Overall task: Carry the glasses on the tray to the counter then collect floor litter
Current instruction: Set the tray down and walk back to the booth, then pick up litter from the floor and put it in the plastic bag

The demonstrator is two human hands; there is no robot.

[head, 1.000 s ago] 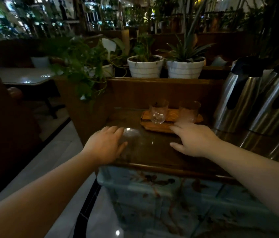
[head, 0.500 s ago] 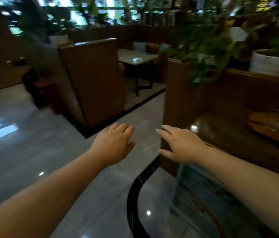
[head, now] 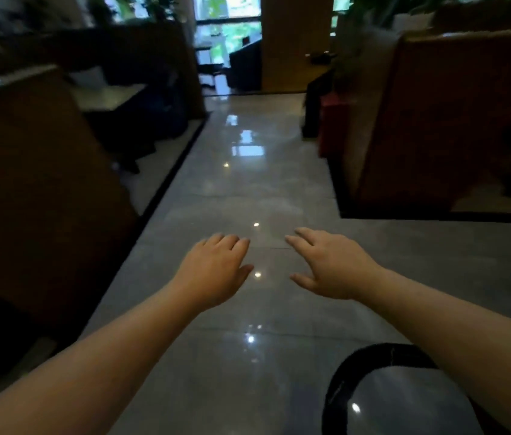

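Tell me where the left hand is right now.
In the head view the left hand is held out empty, palm down, over the glossy grey floor, just left of centre. It is beside the right hand, not touching it.

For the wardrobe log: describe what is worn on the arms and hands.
Nothing is worn. The left hand and right hand are bare, with no gloves, rings, watch or bands visible. Both forearms are bare too; no sleeve shows up to the picture's edge.
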